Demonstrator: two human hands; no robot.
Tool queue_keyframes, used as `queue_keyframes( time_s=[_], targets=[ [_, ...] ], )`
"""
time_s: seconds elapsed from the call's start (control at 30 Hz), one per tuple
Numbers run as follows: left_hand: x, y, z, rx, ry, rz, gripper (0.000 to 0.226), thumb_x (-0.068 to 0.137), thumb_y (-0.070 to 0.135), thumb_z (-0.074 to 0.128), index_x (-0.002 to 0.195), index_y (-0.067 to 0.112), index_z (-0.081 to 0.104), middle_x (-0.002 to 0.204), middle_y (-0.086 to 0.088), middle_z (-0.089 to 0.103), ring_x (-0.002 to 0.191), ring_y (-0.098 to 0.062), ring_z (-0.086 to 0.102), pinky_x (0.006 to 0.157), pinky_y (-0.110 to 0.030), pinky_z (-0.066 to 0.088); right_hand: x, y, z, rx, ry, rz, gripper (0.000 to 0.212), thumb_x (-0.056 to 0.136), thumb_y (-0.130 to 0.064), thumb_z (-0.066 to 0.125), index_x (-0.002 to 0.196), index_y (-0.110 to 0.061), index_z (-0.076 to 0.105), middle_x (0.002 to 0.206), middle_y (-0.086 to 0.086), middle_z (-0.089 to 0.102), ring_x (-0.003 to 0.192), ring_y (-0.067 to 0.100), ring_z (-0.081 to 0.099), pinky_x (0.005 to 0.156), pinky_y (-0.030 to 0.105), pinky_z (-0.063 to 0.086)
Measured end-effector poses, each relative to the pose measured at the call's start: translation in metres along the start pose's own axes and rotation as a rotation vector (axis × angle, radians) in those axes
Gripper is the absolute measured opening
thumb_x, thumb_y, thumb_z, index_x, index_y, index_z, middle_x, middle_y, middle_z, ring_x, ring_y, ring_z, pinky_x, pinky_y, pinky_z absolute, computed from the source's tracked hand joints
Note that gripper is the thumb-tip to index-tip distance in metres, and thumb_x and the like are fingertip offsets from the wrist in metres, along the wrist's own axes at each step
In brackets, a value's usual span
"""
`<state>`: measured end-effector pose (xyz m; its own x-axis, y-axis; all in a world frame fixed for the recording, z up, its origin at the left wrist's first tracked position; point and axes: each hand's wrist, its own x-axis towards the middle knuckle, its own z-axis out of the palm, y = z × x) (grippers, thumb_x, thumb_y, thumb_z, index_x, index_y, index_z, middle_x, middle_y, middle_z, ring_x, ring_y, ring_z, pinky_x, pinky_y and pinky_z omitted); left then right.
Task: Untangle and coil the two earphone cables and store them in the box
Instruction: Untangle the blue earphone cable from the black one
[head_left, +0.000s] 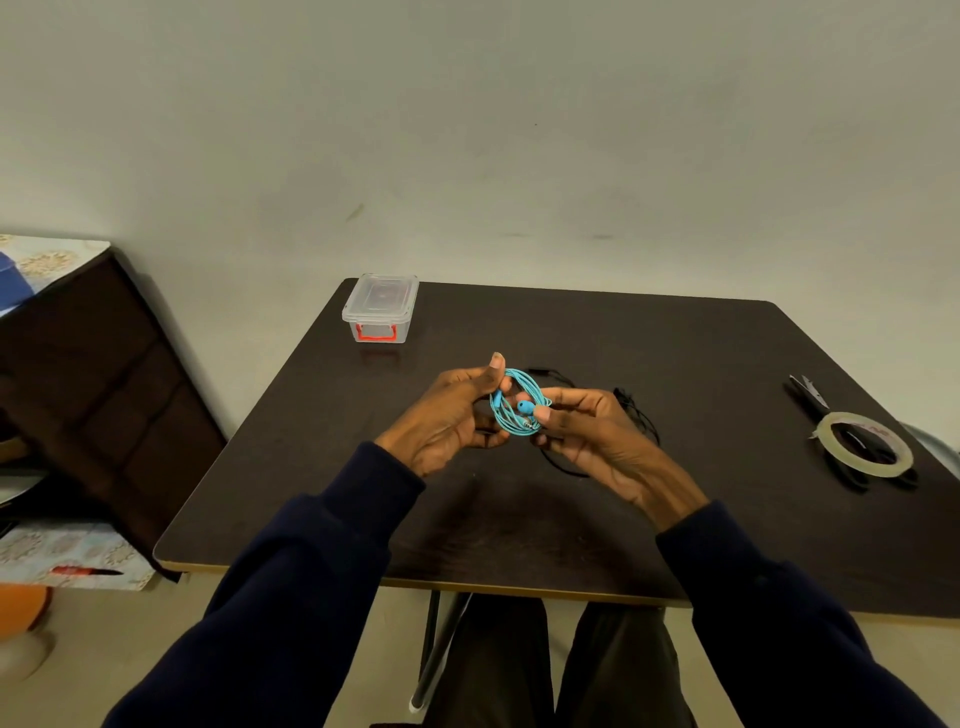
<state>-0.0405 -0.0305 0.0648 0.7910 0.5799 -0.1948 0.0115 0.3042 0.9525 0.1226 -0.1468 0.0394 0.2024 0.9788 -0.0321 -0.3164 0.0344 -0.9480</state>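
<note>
Holding the coiled blue earphone cable (519, 404) above the middle of the bench (701, 358), left hand (447, 415) and right hand (587, 431) both with a pinching grip on it. With the black earphone cable (625, 399) loose on the bench beneath the right hand, and the box (380, 307), lid on, at the far left corner.

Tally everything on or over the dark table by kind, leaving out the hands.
Earphone cables: 2 (turquoise coiled earphone cable, held; black loose earphone cable, lying)
Clear plastic box with red latch: 1
Black-handled scissors: 1
Roll of clear tape: 1
Total: 5
</note>
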Motion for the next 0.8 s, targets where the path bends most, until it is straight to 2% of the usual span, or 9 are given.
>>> queue_keyframes(
  time_s=[0.1, 0.27, 0.4, 0.5, 0.57, 0.67, 0.73, 0.8],
  targets=[
    [0.000, 0.002, 0.001, -0.020, -0.015, -0.009, 0.036, 0.098, 0.045, 0.055, 0.081, 0.015, 0.064, 0.098, -0.012, 0.074, 0.081, -0.021, 0.069, 0.064, -0.030, 0.057, -0.001, 0.001, -0.002, 0.054, -0.006, 0.004, 0.051, 0.073, -0.009, 0.078, 0.120, 0.007, 0.065, 0.110, 0.020, 0.072, 0.096, 0.024, 0.070, 0.071, 0.025, 0.057],
    [0.001, 0.000, 0.003, -0.037, -0.016, -0.025, 0.039, 0.098, 0.044, 0.056, 0.103, 0.006, 0.065, 0.098, -0.012, 0.074, 0.083, -0.022, 0.069, 0.065, -0.030, 0.058, -0.002, 0.002, -0.003, 0.055, 0.010, -0.003, 0.034, 0.081, -0.002, 0.070, 0.115, 0.004, 0.068, 0.107, 0.017, 0.074, 0.096, 0.023, 0.071, 0.074, 0.026, 0.059],
    [0.001, -0.003, 0.004, 0.016, -0.015, 0.001, 0.037, 0.099, 0.045, 0.055, 0.088, 0.011, 0.066, 0.100, -0.011, 0.074, 0.084, -0.023, 0.070, 0.068, -0.031, 0.058, -0.002, 0.003, 0.003, -0.001, 0.066, -0.019, 0.025, 0.085, -0.001, 0.069, 0.109, 0.005, 0.069, 0.102, 0.017, 0.074, 0.088, 0.021, 0.072, 0.067, 0.025, 0.058],
    [0.001, -0.003, 0.006, 0.075, -0.016, 0.029, 0.037, 0.099, 0.046, 0.054, 0.083, 0.014, 0.065, 0.103, -0.012, 0.074, 0.084, -0.023, 0.071, 0.069, -0.032, 0.058, -0.001, 0.005, 0.013, -0.174, 0.199, -0.056, 0.008, 0.087, -0.005, 0.072, 0.094, 0.000, 0.069, 0.087, 0.011, 0.076, 0.076, 0.017, 0.071, 0.058, 0.024, 0.055],
    [0.001, -0.002, 0.007, 0.096, -0.021, 0.036, 0.038, 0.099, 0.046, 0.054, 0.080, 0.015, 0.065, 0.102, -0.013, 0.073, 0.084, -0.023, 0.070, 0.070, -0.032, 0.058, 0.000, 0.007, 0.018, -0.281, 0.282, -0.085, 0.008, 0.087, -0.009, 0.074, 0.086, -0.005, 0.066, 0.078, 0.007, 0.075, 0.069, 0.015, 0.069, 0.052, 0.023, 0.052],
    [0.000, -0.003, 0.007, 0.066, -0.030, 0.016, 0.037, 0.099, 0.045, 0.055, 0.084, 0.013, 0.067, 0.097, -0.012, 0.073, 0.085, -0.023, 0.070, 0.069, -0.032, 0.058, 0.001, 0.006, 0.019, -0.296, 0.258, -0.103, 0.006, 0.091, -0.009, 0.070, 0.094, -0.004, 0.069, 0.082, 0.009, 0.075, 0.067, 0.013, 0.067, 0.049, 0.021, 0.048],
    [0.000, -0.003, 0.002, 0.019, -0.007, -0.004, 0.036, 0.098, 0.043, 0.056, 0.094, 0.009, 0.068, 0.096, -0.012, 0.074, 0.085, -0.022, 0.071, 0.068, -0.031, 0.059, -0.002, 0.007, 0.014, -0.233, 0.185, -0.085, 0.016, 0.091, -0.009, 0.070, 0.105, -0.002, 0.072, 0.094, 0.013, 0.076, 0.074, 0.013, 0.067, 0.053, 0.020, 0.049],
    [-0.002, -0.005, -0.005, -0.017, 0.010, -0.021, 0.035, 0.097, 0.041, 0.058, 0.095, 0.007, 0.068, 0.095, -0.011, 0.075, 0.085, -0.021, 0.072, 0.066, -0.030, 0.059, -0.009, 0.008, 0.008, -0.199, 0.151, -0.058, 0.024, 0.087, -0.015, 0.075, 0.107, -0.003, 0.074, 0.098, 0.016, 0.075, 0.075, 0.015, 0.065, 0.059, 0.020, 0.052]
  ],
)
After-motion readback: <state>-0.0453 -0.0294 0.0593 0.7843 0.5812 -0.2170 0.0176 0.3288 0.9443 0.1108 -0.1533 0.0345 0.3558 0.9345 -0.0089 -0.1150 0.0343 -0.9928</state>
